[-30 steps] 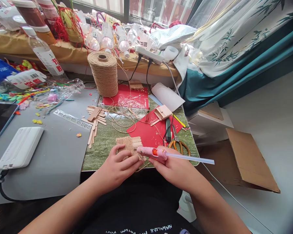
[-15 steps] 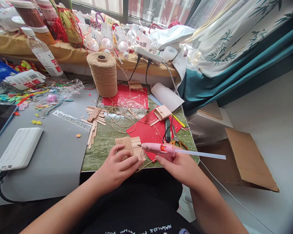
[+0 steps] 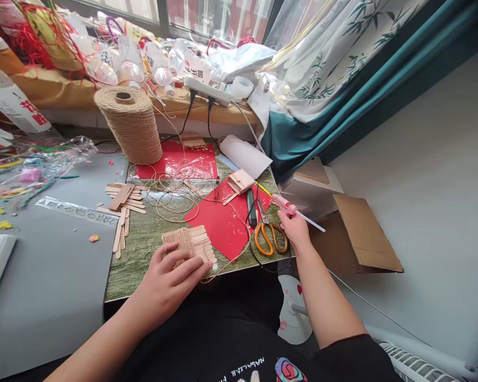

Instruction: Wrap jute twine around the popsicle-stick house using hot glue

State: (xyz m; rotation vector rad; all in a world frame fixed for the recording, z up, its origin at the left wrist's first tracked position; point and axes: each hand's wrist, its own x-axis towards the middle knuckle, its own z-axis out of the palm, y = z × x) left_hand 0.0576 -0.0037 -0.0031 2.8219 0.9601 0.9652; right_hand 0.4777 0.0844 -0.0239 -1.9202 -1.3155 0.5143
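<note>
My left hand lies with fingers spread over a panel of craft sticks, whose left part is wrapped in jute twine. The fingertips touch the panel's near edge, and a strand of twine trails from it to the right. Out at the table's right edge, my right hand is closed around a pink hot glue gun with a clear glue stick jutting from its back. Just left of that hand lie scissors with orange handles and a dark box cutter.
Behind stands a large spool of jute twine, its loose loops tangled on the green tabletop. Loose craft sticks lie left of centre. A small stick box rests on red paper. A power strip sits on the sill.
My right hand has carried the glue gun away from the stick panel, to the right table edge. My left hand stays on the panel. The whole view has swung right.
</note>
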